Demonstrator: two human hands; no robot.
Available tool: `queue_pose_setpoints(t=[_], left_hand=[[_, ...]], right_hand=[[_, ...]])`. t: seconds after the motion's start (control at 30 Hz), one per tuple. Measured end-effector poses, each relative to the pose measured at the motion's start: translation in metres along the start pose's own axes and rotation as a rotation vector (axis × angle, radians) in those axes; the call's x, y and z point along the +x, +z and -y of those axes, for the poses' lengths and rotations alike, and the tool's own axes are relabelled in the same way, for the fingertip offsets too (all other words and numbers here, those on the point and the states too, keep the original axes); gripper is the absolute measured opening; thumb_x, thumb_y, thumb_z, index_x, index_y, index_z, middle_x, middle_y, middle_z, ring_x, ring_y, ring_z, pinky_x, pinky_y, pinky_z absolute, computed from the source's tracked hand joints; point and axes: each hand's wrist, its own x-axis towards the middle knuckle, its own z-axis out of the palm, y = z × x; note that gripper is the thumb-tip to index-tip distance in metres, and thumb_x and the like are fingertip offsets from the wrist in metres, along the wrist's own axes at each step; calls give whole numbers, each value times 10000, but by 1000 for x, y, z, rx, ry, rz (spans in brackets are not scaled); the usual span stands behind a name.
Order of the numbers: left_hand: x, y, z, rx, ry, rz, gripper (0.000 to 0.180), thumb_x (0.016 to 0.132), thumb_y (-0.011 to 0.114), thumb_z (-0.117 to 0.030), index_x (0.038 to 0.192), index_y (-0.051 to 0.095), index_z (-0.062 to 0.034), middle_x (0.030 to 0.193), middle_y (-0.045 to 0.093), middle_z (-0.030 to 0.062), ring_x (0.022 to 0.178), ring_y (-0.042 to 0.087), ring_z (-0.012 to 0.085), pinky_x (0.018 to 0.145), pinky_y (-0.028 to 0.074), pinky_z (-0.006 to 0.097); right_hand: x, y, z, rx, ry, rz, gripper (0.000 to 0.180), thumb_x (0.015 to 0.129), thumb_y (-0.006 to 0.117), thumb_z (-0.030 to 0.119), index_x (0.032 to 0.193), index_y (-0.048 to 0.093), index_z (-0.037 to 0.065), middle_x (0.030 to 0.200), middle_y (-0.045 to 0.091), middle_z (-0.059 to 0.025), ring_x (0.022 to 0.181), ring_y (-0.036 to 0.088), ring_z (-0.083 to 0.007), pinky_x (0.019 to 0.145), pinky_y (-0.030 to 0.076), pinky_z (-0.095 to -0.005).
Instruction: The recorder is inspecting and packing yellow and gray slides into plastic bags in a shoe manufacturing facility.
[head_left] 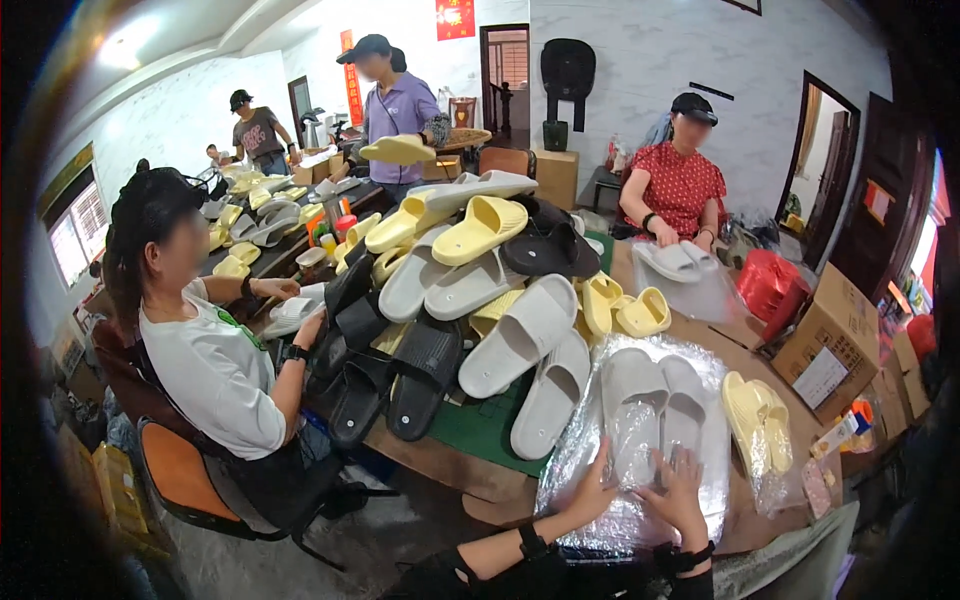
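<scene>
A pair of grey slide slippers lies side by side in front of me, the heel ends covered by a clear plastic bag. Beneath them is a shiny stack of clear plastic bags. My left hand rests at the left edge of the bag near the heels, its fingers stretched forward. On the other side, my right hand lies on the plastic by the right slipper's heel with fingers spread. To the right sits a yellow slipper pair, partly inside a clear bag.
A tall heap of grey, yellow and black slippers rises to my left. A cardboard box and a red plastic roll stand at right. Co-workers handle slippers: one in white, one in red, one in purple.
</scene>
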Motion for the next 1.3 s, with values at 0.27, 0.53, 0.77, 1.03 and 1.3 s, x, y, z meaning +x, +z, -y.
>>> queue_pose_setpoints(t=[0.27, 0.53, 0.77, 1.03, 1.3], left_hand=[[6, -3, 5, 240, -15, 90, 1013, 749, 659, 32, 1478, -12, -176, 1423, 343, 208, 1199, 458, 245, 943, 394, 307], [0, -8, 23, 4, 73, -107, 919, 786, 544, 102, 1478, 14, -190, 1357, 386, 127, 838, 575, 140, 564, 488, 230], [-9, -9, 8, -17, -264, -91, 637, 836, 596, -28, 1389, 279, -12, 1112, 576, 101, 941, 561, 136, 779, 476, 259], [-5, -11, 32, -86, -95, -80, 576, 865, 511, 12, 1395, 288, -19, 1140, 556, 83, 965, 539, 118, 798, 460, 234], [-12, -6, -9, 132, -225, -72, 603, 863, 595, -24, 1376, 280, 8, 1113, 568, 104, 979, 560, 145, 824, 479, 271]], right_hand=[[-17, 24, 14, -12, 174, -99, 621, 736, 697, 338, 1304, 496, 185, 1368, 447, -107, 1286, 312, -413, 1031, 142, -639], [-5, 26, -2, 230, 118, -220, 637, 694, 714, 164, 1290, 493, 124, 1395, 377, -183, 1293, 299, -399, 1041, 255, -537], [-31, 29, -28, 402, 162, -291, 559, 701, 652, 27, 1237, 494, 14, 1306, 416, -282, 1220, 397, -409, 1008, 357, -400], [-30, 39, -24, 296, 192, -319, 472, 773, 630, 111, 1215, 513, -8, 1256, 450, -317, 1169, 424, -461, 1002, 343, -458], [-31, 34, -22, 225, 203, -265, 478, 765, 637, 120, 1205, 517, -23, 1236, 465, -323, 1142, 440, -465, 991, 348, -473]])
